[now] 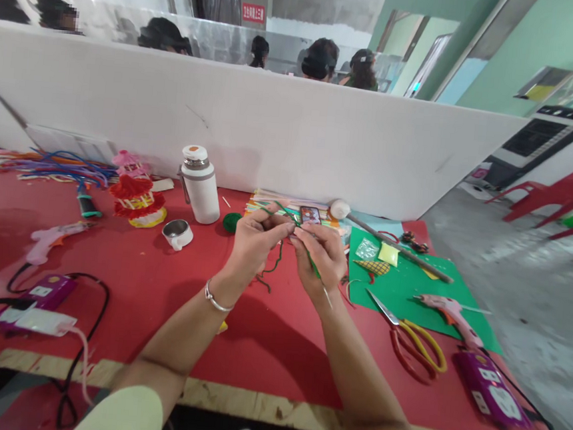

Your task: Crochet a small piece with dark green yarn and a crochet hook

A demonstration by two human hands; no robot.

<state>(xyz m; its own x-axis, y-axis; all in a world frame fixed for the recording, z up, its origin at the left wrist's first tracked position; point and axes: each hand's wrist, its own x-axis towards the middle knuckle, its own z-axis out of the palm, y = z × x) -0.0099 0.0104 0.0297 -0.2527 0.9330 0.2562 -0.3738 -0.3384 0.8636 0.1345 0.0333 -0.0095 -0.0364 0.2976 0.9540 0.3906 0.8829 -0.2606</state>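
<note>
Over the middle of the red tabletop, both hands meet with fingertips close together. My left hand (263, 232) pinches dark green yarn (279, 258), and a strand of it hangs below the fingers. My right hand (321, 250) is closed round a slim crochet hook (328, 297), whose pale end sticks out below the palm. The working tip and any stitches between the fingertips are too small to make out. A green yarn ball (232, 221) lies left of my left hand. Behind the hands, a phone (310, 215) with a lit screen rests against a bundle of straws or sticks.
A white thermos (203, 191) and metal cup (178, 233) stand to the left, near a red and yellow craft piece (137, 200). Scissors (409, 339) and a glue gun (451, 313) lie right, by a green sheet (427, 271). A white partition (274, 130) closes the back.
</note>
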